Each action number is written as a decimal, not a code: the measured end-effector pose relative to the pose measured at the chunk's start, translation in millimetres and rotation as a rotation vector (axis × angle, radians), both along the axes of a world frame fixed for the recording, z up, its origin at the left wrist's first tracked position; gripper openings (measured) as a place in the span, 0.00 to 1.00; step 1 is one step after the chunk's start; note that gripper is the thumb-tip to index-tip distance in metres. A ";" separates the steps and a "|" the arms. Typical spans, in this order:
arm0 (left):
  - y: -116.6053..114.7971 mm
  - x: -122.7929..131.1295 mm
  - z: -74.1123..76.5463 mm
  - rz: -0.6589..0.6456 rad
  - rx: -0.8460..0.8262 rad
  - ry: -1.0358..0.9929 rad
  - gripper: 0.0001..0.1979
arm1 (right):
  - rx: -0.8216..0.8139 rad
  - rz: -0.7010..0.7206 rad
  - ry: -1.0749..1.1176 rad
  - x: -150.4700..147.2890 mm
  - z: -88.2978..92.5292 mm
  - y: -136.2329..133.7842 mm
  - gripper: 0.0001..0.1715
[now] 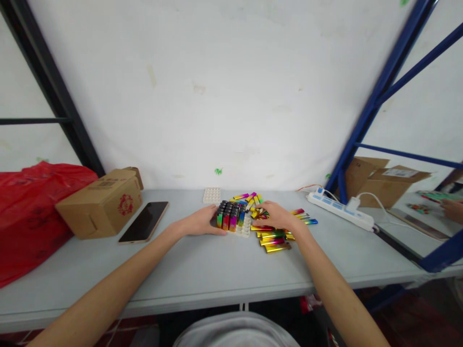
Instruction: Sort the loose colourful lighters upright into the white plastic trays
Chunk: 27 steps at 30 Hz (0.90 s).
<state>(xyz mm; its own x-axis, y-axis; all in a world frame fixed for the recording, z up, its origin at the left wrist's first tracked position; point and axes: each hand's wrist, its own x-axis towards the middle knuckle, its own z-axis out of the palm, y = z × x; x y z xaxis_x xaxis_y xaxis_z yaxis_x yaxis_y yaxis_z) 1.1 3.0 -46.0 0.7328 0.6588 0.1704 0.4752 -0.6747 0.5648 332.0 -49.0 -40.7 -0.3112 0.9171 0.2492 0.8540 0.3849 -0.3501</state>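
A white tray (246,230) in the middle of the grey table (202,265) holds several upright rainbow-coloured lighters (228,214). My left hand (200,220) rests against the tray's left side, fingers curled round the lighter block. My right hand (275,216) lies over a loose pile of gold and rainbow lighters (274,239) to the tray's right, its fingers pinched on one of them (259,213). More loose lighters (246,196) lie behind the tray.
A second, empty white tray (211,195) sits at the back. A phone (143,222), a cardboard box (101,202) and a red plastic bag (29,207) are on the left. A white power strip (342,208) lies on the right, beside blue shelving (365,120). Another person's hand (452,209) shows at the far right.
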 end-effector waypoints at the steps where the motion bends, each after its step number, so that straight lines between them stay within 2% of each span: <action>1: -0.2 0.1 0.1 -0.001 -0.002 -0.005 0.38 | 0.007 0.004 -0.007 0.6 0.4 0.4 0.26; 4: 0.2 -0.3 -0.9 0.012 -0.009 -0.006 0.39 | 0.050 0.015 -0.043 -0.5 1.8 3.5 0.08; 9: 1.9 -1.5 -2.8 0.023 -0.003 -0.004 0.40 | 0.066 -0.010 -0.054 -3.0 1.9 5.9 0.05; 14: 0.9 -0.3 -0.6 0.024 0.005 0.021 0.39 | 0.206 -0.079 0.139 -2.5 -0.1 7.9 0.09; 17: -1.3 1.1 2.0 0.020 0.000 0.047 0.38 | 0.221 -0.087 0.340 -5.5 1.9 11.0 0.12; 22: -3.8 2.1 4.5 0.018 -0.007 0.036 0.38 | 0.141 -0.059 0.763 -17.5 8.0 10.7 0.25; 27: -2.7 1.4 3.5 0.007 0.002 0.018 0.39 | -0.003 -0.044 0.979 -29.2 10.0 5.6 0.30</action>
<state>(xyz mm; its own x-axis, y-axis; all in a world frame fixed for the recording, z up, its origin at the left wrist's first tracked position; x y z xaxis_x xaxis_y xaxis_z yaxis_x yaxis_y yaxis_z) 2.5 0.2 -42.5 0.7311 0.6635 0.1590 0.4897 -0.6726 0.5548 302.8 -43.4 -30.7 0.0659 0.9240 0.3768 0.1991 0.3578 -0.9123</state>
